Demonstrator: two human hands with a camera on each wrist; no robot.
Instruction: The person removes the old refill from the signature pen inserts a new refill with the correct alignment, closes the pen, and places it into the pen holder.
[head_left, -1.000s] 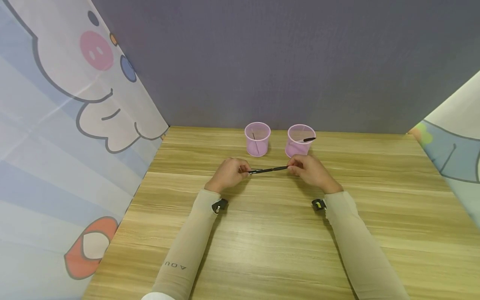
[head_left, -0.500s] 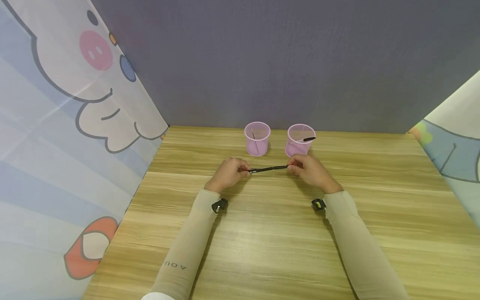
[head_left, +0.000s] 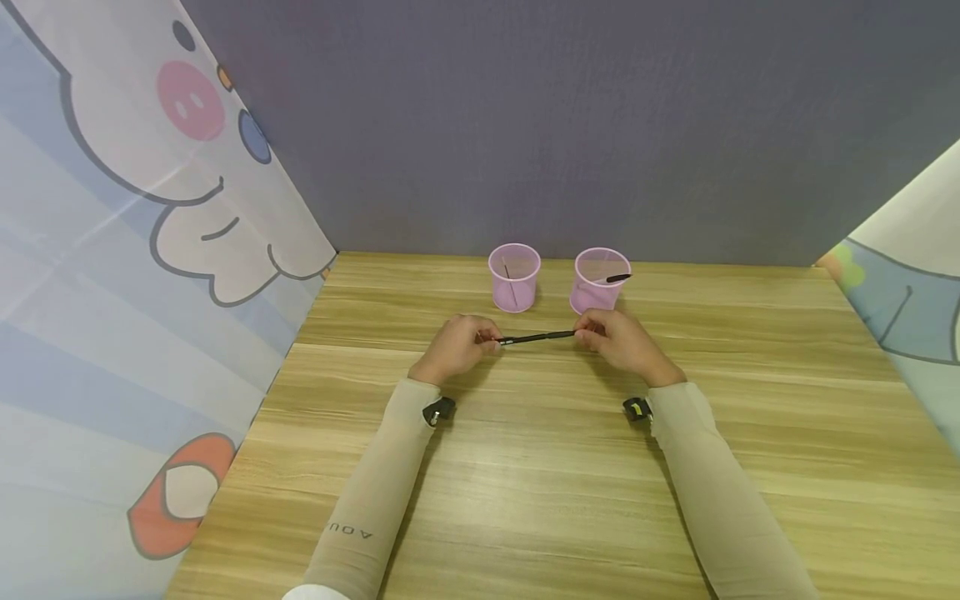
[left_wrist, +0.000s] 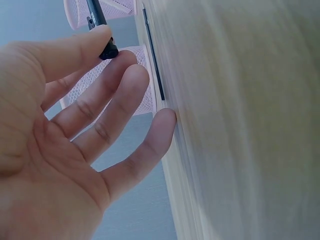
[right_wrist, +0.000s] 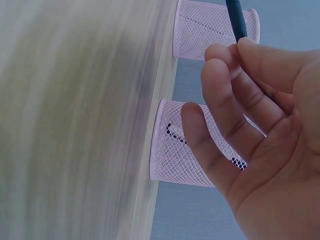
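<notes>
A black pen [head_left: 538, 337] is held level between both hands, a little above the table. My left hand [head_left: 459, 346] pinches its clip end between thumb and index finger. At the other end, my right hand [head_left: 618, 340] pinches the pen with thumb and fingertips. A thin dark pen refill [left_wrist: 154, 57] lies on the tabletop below, seen in the left wrist view; the pen covers it in the head view. Just beyond the hands stand two pink mesh cups: the left cup [head_left: 525, 292] contains a thin refill, and the right cup [head_left: 585, 296] has a black-ended pen [head_left: 618, 278] leaning in it.
The wood-grain table [head_left: 525, 500] ends against a grey panel [head_left: 570, 125] right behind the cups. Cartoon-printed sheets hang on the left [head_left: 97, 292] and right sides. Each wrist wears a small black camera.
The pen's left end has risen very slightly, so the pen now overlaps the refill that showed behind it earlier. Both hands and the cups look nearly still.
</notes>
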